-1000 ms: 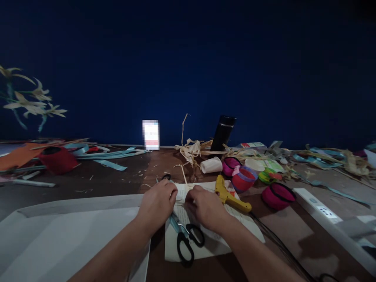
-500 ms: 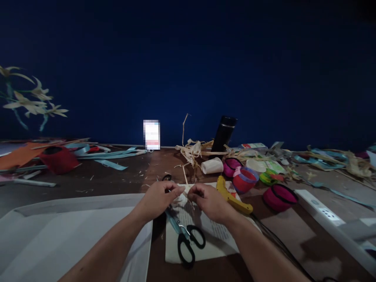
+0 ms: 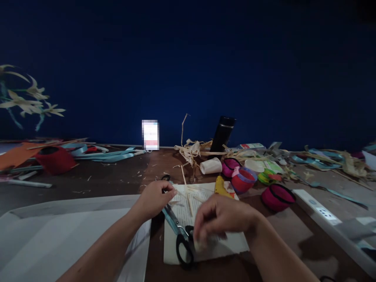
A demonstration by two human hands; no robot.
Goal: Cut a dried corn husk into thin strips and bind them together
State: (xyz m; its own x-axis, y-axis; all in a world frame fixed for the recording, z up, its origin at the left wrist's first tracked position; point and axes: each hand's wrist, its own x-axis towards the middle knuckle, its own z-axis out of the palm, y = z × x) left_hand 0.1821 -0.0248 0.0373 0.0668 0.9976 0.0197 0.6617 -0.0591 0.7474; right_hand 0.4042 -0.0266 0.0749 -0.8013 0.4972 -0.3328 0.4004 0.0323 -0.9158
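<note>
Scissors (image 3: 177,223): lying across the left side of the printed sheet (image 3: 171,252); one black loop reaches the sheet's near edge, close to the near left corner, the other partly covered by our right hand. Blades point toward the far left, running under our left hand.
Left hand (image 3: 155,199): over the sheet's far left corner; thumb and index tips close together. We cannot tell whether a scrap sits between them.
Right hand (image 3: 216,217): above the right half of the sheet, beside the scissors' loops, fingers curled down and blurred. We cannot tell whether it grips anything.
Pale strip (image 3: 186,188): crossing the sheet's far edge between our hands, one end on the paper, the other on the brown surface (image 3: 154,260).
Glue gun (image 3: 222,188): yellow, at the sheet's far right corner, partly hidden by our right hand.
White cup (image 3: 210,166): on its side, just beyond the sheet's far edge.
Magenta container (image 3: 276,200): right of the sheet, near the far end of the power strip (image 3: 311,205).
Black bottle (image 3: 221,135): tilted, near the surface's far edge, with dried husks (image 3: 190,150) beside it.
</note>
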